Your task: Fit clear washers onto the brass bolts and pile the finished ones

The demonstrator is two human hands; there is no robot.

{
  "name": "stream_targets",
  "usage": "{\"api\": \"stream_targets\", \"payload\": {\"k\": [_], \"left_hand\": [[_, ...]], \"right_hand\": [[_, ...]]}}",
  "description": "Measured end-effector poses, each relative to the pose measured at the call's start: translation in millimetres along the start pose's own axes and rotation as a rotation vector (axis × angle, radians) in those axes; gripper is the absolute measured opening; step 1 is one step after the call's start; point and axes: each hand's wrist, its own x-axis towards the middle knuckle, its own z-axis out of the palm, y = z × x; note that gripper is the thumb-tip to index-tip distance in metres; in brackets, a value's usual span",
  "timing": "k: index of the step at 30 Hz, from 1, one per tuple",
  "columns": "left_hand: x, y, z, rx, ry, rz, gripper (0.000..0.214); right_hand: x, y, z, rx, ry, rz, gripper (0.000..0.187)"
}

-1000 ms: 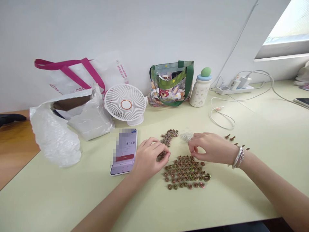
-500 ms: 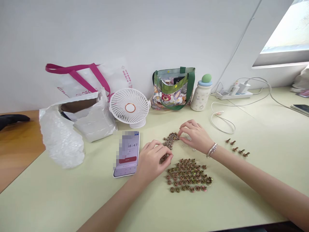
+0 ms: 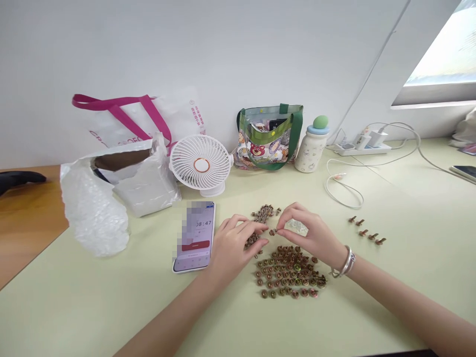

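Brassy flanged fasteners (image 3: 288, 271) in a loose flat spread on the pale green desk (image 3: 111, 307), right below both hands: the likeliest trouble spot, as a careless wrist or a dropped piece could knock the spread out of shape and mix it with the nearby clusters. Small pieces also at risk of rolling if pushed too fast.

Left hand (image 3: 232, 245) bare and low over a small clump of fasteners (image 3: 252, 241), its fingers (image 3: 253, 226) curled and narrow, tips at the clump; grip or mere touch impossible to tell. Right hand (image 3: 310, 237), with silver bangles (image 3: 345, 264) at the wrist, cupped around a crumpled piece of clear plastic (image 3: 296, 227), thumb and forefinger narrow beside a single loose fastener (image 3: 272, 231); no clear sign of a hold on either.

Just beyond, a narrow heap of fasteners (image 3: 265, 213) between the hands and a short row of rust-brown bolts (image 3: 366, 232) well off to the right. Farther on, a smartphone (image 3: 193, 237) with a pixelated screen patch, a white clip-on fan (image 3: 201, 161), crumpled bubble wrap (image 3: 92, 208), a clear cartoon-print tote with green straps (image 3: 269, 139), against a white wall (image 3: 223, 49).
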Motion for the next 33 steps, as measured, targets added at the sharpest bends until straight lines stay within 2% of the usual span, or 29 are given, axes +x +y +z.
{"api": "stream_targets", "payload": {"k": [3, 8, 11, 17, 33], "left_hand": [[-0.9, 1.9, 0.3, -0.027, 0.040, 0.031, 0.009], [-1.7, 3.9, 1.2, -0.019, 0.078, 0.013, 0.006], [-1.9, 4.6, 1.5, 0.015, 0.111, 0.010, 0.004], [-3.1, 5.1, 1.4, 0.084, 0.196, 0.089, 0.003], [-1.4, 2.3, -1.8, 0.114, 0.117, 0.104, 0.005]], "right_hand": [[-2.7, -4.2, 4.6, 0.058, -0.002, -0.012, 0.002], [-2.7, -3.0, 7.3, 0.026, -0.006, -0.052, 0.003], [-3.7, -3.4, 7.8, -0.010, -0.037, -0.028, 0.006], [-4.9, -3.0, 8.9, -0.078, -0.101, 0.003, 0.007], [-5.4, 0.3, 10.1, -0.154, -0.114, -0.029, 0.007]]}}
